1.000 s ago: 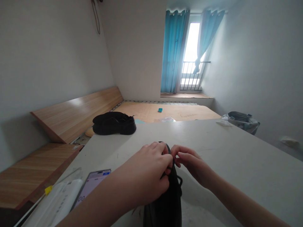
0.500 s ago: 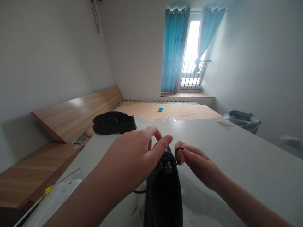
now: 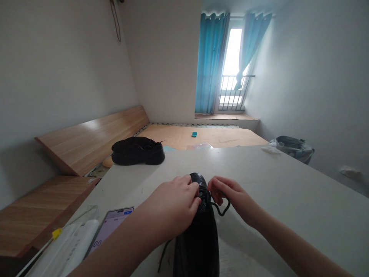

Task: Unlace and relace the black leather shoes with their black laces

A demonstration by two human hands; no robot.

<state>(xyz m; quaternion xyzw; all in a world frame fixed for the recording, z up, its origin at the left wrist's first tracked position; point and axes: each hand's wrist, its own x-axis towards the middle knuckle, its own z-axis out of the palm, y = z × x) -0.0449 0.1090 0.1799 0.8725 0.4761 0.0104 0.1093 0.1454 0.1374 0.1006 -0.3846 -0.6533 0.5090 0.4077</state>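
A black leather shoe [image 3: 197,244] lies on the white table in front of me, its toe pointing away and its opening toward me. My left hand [image 3: 174,204] is closed against the left side of its lacing area, fingers curled over the edge. At the right side of the eyelets, my right hand [image 3: 230,196] pinches the black shoelace [image 3: 221,212] close to the shoe. A loop of that lace hangs below the right fingers. Another lace end [image 3: 163,256] trails on the table to the left. My left fingertips are partly hidden.
A second black shoe [image 3: 138,152] stands at the table's far left corner. A phone [image 3: 111,227] and a white packet with a yellow-tagged cord [image 3: 57,233] lie by my left forearm. Beyond the white table [image 3: 288,184] are a wooden board [image 3: 173,134] and a grey bin [image 3: 295,148].
My left hand has lowered from above the laces onto the shoe's left side, uncovering the toe. My right hand has moved in against the eyelets; the lace loop now hangs lower. The phone has come into view.
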